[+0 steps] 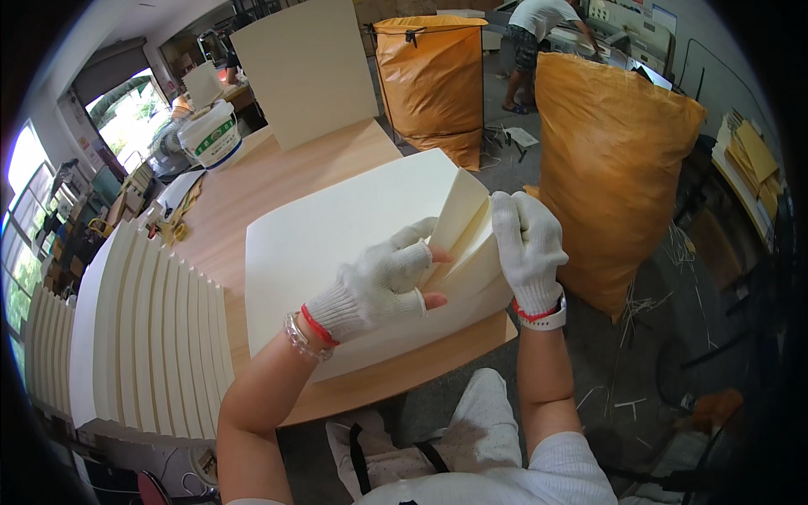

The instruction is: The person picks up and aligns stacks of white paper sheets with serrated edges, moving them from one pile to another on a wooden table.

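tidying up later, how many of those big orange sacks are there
2: one orange sack stands behind the table's far end, another orange sack right of it. More may be hidden.

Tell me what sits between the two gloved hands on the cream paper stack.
In the head view, the lifted corner sheets of the cream paper stack stand between the left hand and the right hand; both hands touch them.

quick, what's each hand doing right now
left hand: closed, pinching a few lifted cream sheets at the corner of the paper stack
right hand: closed, gripping the same lifted sheets
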A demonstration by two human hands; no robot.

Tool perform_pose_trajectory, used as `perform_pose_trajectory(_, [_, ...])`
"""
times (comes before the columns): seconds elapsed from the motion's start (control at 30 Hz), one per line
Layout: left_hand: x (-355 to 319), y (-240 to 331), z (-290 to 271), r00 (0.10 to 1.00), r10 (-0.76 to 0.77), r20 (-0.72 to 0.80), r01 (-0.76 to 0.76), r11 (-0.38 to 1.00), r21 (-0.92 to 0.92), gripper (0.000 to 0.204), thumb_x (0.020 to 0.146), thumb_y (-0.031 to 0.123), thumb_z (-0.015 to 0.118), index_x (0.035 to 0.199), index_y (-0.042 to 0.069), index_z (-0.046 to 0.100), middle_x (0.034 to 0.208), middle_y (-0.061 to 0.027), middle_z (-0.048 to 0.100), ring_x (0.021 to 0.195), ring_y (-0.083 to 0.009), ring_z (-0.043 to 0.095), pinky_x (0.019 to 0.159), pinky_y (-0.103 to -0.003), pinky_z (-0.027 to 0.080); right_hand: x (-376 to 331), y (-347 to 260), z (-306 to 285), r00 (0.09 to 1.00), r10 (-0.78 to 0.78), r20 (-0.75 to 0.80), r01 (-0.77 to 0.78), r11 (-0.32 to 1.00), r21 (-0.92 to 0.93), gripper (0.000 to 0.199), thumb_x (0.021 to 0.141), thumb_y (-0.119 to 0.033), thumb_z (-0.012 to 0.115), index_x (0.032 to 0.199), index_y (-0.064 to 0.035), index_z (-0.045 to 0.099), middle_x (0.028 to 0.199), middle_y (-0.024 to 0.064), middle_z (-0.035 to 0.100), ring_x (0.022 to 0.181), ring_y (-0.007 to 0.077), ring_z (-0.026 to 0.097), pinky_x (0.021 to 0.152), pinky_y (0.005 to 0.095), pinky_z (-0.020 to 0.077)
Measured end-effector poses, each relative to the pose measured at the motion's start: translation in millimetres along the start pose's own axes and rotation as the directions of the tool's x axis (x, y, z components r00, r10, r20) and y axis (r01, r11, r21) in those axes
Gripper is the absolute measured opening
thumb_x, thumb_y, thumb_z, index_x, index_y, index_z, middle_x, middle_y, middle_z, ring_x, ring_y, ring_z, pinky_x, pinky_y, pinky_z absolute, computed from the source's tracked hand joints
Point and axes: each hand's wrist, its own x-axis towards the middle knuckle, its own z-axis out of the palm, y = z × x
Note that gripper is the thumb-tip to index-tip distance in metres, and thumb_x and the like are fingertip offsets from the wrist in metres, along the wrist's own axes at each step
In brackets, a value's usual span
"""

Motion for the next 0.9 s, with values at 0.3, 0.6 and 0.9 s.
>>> perform_pose_trajectory(0.3, [1, -11, -2, 0.999, -0.016, 0.038, 0.020, 0.993, -0.119, 0.050, 0.082, 0.011, 0.083, 0.130, 0.010, 0.067, 0.149, -0.0136, 0.050, 0.122, -0.0252, 0.056, 0.103, -0.034, 0.043, 2, -4, 2, 0.964, 0.263, 0.040, -0.263, 0.922, 0.283, 0.007, 0.096, -0.003, 0.063, 0.097, 0.0035, 0.060, 0.070, 0.0102, 0.040, 0.060, 0.0277, 0.047, 0.055, 0.0403, 0.0380])
perform_pose_trajectory(0.6, [4, -6, -10, 0.981, -0.104, 0.165, 0.106, 0.994, -0.006, 0.044, 0.086, 0.003, 0.072, 0.129, 0.007, 0.066, 0.142, -0.0124, 0.055, 0.101, -0.0203, 0.059, 0.090, -0.032, 0.048, 6, -4, 5, 0.990, -0.012, -0.143, 0.018, 0.999, 0.040, 0.009, 0.094, -0.003, 0.063, 0.101, 0.0029, 0.060, 0.071, 0.0105, 0.042, 0.060, 0.0275, 0.047, 0.054, 0.0400, 0.0370])
perform_pose_trajectory(0.9, [0, -18, 3, 0.999, 0.042, -0.030, -0.042, 0.999, -0.005, 0.050, 0.081, 0.006, 0.081, 0.129, 0.007, 0.065, 0.153, -0.0164, 0.047, 0.096, -0.0176, 0.059, 0.085, -0.031, 0.048, 4, -5, 6, 0.991, 0.041, -0.124, -0.035, 0.998, 0.049, 0.008, 0.094, -0.004, 0.060, 0.101, 0.0018, 0.060, 0.071, 0.0098, 0.041, 0.059, 0.0264, 0.045, 0.053, 0.0404, 0.0356])
